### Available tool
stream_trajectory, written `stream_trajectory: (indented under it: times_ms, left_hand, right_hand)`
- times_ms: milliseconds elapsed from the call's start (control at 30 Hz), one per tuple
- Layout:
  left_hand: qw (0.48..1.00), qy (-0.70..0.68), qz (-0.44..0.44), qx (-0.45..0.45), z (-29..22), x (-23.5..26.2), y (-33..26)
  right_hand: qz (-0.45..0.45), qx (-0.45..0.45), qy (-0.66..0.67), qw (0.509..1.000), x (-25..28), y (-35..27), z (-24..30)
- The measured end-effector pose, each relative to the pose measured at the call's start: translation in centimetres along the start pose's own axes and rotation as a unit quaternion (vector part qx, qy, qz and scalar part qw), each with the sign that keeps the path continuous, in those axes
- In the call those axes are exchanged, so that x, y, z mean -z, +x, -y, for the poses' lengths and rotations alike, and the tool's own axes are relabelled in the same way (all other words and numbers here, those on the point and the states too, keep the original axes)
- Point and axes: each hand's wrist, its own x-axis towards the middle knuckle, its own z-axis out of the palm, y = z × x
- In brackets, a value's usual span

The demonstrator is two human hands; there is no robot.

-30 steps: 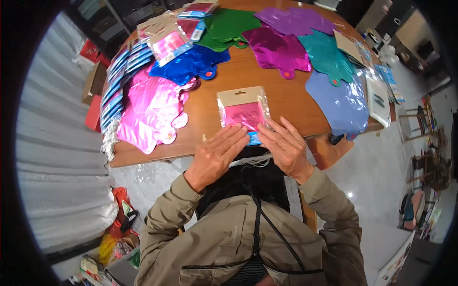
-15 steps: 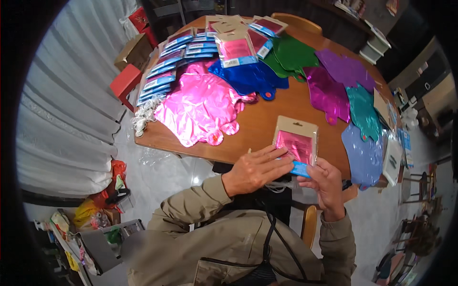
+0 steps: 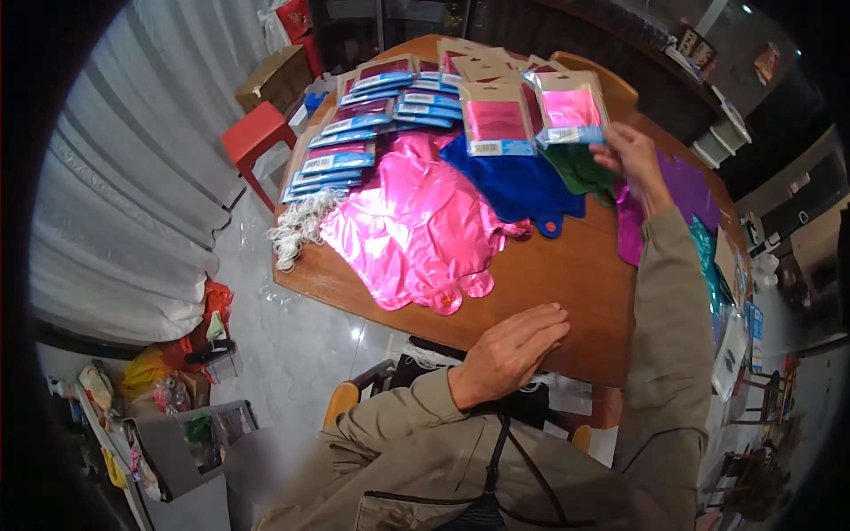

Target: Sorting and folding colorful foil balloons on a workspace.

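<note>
**Adding one more pink packet to the pile**

Holding a packed pink foil packet (image 3: 571,111) up over the far side of the table (image 3: 567,274), right hand (image 3: 630,159) pinched shut on its lower right corner. It's a clear sleeve with a card header, folded pink foil inside and a label strip along the bottom. It hangs just above the row of finished packets, not set down yet as far as I can tell.

Left hand (image 3: 513,350) is flat on the bare wood at the near edge, fingers spread, holding nothing.

Progress-wise, I'd say a good chunk is done: there's a stack of filled packets (image 3: 372,124) fanned out on the far left of the table, mostly showing blue label strips, plus another pink one (image 3: 496,119) right beside the one in hand.

Plenty seems left though. Loose, unpacked foil balloons are lying flat: a big pink one (image 3: 416,230) in the middle, a blue one (image 3: 518,181) next to it, a green one (image 3: 575,168) partly under the raised packet, a purple one (image 3: 686,190) behind the right sleeve. A bunch of white string (image 3: 297,230) sits at the left edge.
</note>
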Motion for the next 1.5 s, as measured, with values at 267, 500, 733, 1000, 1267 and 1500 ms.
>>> stream_trajectory:
  times_ms: [267, 500, 733, 1000, 1267, 1500]
  left_hand:
    - [1.000, 0.003, -0.010, 0.029, -0.4, 0.0, -1.5]
    - [0.997, -0.050, -0.047, -0.033, 0.4, -0.2, -3.1]
    - [0.992, -0.071, -0.091, 0.057, -1.4, 4.0, -3.7]
    - [0.957, 0.064, -0.236, 0.154, -1.8, 13.0, -5.0]
    - [0.925, 0.063, -0.272, 0.257, 0.3, 17.4, -6.3]
    - [0.944, 0.262, -0.113, 0.167, 2.1, 18.8, -4.6]
  right_hand:
    - [-0.034, 0.165, -0.335, 0.927, -5.8, -3.9, -2.2]
    - [0.233, 0.456, -0.373, 0.774, -15.7, -16.9, -2.2]
    - [0.276, 0.518, -0.408, 0.699, -20.2, -16.9, -3.4]
    - [0.308, 0.488, -0.368, 0.729, -21.6, -17.4, -2.1]
    - [0.309, 0.497, -0.337, 0.738, -22.4, -17.1, -2.7]
    - [0.337, 0.391, -0.293, 0.805, -22.3, -16.3, -2.5]
